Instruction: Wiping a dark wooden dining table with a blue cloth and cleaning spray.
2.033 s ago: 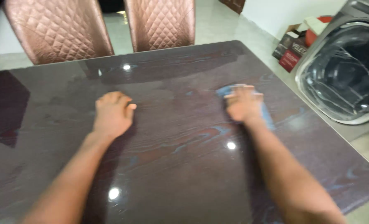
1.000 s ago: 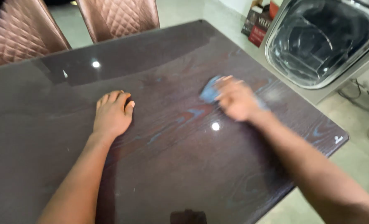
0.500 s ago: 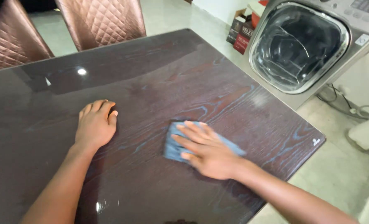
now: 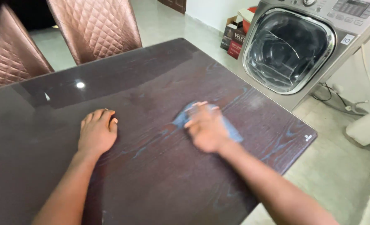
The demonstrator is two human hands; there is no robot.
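You see a glossy, dark wood-grain table (image 4: 160, 175), a soft blue cloth (image 4: 230, 129), and quilted, shiny chairs (image 4: 97, 27).

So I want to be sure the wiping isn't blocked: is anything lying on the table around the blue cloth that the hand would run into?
Nothing visible does. The right hand lies flat on the blue cloth, and the dark table shows only the left hand, resting apart to the side.

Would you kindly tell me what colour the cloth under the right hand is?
The cloth is blue, clearest in the head view.
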